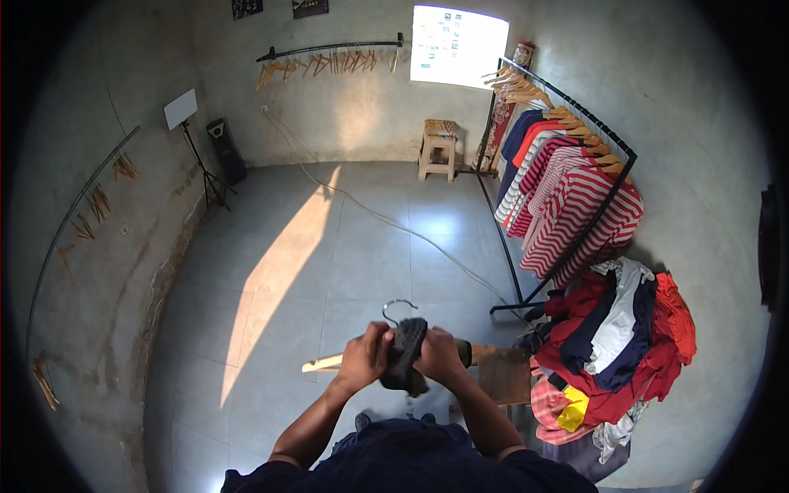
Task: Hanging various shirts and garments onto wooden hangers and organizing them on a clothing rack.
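A dark, bunched garment [404,357] is held up between both hands in front of my chest. My left hand [365,357] grips its left side, with the fingers curled in. On the other side, my right hand [441,357] holds the fabric near a dark green part. The metal hook [397,303] of a hanger rises above the cloth. One end of a light wooden hanger [322,363] sticks out to the left, behind my left hand. The middle of the hanger is hidden by the hands and cloth.
A brown wooden surface [504,376] and a heap of mixed clothes [616,345] are at my right. Beyond stands a black clothes rack [576,105] with striped shirts [573,215]. A cable [394,223] crosses the tiled floor. A stool [438,151] stands by the far wall.
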`<move>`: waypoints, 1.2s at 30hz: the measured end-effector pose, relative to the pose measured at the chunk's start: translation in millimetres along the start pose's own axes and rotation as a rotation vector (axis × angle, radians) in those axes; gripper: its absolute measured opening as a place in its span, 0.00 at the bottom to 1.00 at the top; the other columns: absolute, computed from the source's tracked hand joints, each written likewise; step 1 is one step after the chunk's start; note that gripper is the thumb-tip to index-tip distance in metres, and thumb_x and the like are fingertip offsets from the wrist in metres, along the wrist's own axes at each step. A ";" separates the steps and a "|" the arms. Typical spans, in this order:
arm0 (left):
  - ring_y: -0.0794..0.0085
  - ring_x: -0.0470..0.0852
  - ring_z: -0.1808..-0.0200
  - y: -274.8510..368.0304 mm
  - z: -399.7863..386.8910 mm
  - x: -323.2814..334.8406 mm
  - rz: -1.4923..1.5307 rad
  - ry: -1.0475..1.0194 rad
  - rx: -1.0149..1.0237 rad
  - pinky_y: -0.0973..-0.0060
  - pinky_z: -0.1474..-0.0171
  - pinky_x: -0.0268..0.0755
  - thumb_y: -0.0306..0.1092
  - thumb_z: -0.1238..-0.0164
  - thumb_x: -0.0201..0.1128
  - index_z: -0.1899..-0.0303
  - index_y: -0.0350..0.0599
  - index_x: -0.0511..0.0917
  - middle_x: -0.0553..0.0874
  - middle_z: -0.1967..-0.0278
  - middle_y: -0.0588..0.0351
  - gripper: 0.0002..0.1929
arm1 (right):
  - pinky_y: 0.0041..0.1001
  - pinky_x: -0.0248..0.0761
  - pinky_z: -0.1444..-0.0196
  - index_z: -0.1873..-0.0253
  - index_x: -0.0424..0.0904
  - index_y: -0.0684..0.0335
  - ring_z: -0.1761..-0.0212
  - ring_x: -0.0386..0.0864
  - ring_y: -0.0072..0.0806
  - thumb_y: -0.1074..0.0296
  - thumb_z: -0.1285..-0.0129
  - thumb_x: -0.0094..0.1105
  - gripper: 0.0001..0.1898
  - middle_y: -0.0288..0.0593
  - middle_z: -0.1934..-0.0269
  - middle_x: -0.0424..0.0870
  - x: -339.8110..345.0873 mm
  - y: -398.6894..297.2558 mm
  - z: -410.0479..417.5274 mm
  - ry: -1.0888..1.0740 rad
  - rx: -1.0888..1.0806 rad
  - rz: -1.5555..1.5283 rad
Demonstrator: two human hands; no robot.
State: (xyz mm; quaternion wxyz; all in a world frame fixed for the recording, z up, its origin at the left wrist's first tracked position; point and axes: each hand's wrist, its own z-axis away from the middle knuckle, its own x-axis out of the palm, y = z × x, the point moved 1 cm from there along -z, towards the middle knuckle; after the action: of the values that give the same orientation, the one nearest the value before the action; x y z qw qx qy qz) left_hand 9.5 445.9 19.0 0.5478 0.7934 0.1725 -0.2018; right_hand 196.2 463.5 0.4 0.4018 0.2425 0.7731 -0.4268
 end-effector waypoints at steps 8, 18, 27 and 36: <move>0.75 0.84 0.71 -18.2 -7.2 -45.4 0.427 0.024 -0.148 0.77 0.69 0.77 0.39 0.23 0.58 0.53 0.30 0.78 0.87 0.68 0.51 0.16 | 0.39 0.72 0.59 0.61 0.78 0.63 0.63 0.82 0.46 0.63 0.51 0.67 0.14 0.48 0.66 0.82 -18.5 28.1 33.5 -0.080 0.016 0.013; 0.71 0.87 0.68 -5.0 3.9 -0.5 0.405 -0.062 -0.002 0.73 0.64 0.79 0.35 0.23 0.58 0.51 0.36 0.78 0.88 0.67 0.49 0.11 | 0.41 0.73 0.60 0.65 0.76 0.63 0.67 0.80 0.50 0.62 0.48 0.64 0.12 0.50 0.70 0.82 -9.3 -3.5 17.4 0.066 -0.002 -0.012; 0.72 0.85 0.71 -19.6 8.0 -19.3 0.378 0.019 -0.112 0.74 0.67 0.78 0.36 0.22 0.56 0.52 0.34 0.77 0.87 0.68 0.49 0.12 | 0.45 0.73 0.60 0.66 0.76 0.64 0.66 0.81 0.50 0.65 0.51 0.66 0.12 0.51 0.70 0.82 -27.4 11.2 32.9 -0.047 0.057 0.001; 0.78 0.83 0.70 -10.5 6.8 -31.5 0.397 0.062 -0.126 0.77 0.67 0.77 0.36 0.22 0.57 0.53 0.34 0.80 0.87 0.67 0.52 0.13 | 0.39 0.72 0.56 0.62 0.77 0.62 0.63 0.81 0.45 0.66 0.52 0.64 0.13 0.47 0.66 0.82 -26.0 1.9 32.2 0.003 -0.018 -0.001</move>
State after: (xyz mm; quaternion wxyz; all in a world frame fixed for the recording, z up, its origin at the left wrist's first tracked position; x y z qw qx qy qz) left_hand -23.6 441.4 24.5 0.6197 0.7818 0.0419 -0.0541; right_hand 225.4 436.1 11.0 0.4024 0.2391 0.7777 -0.4196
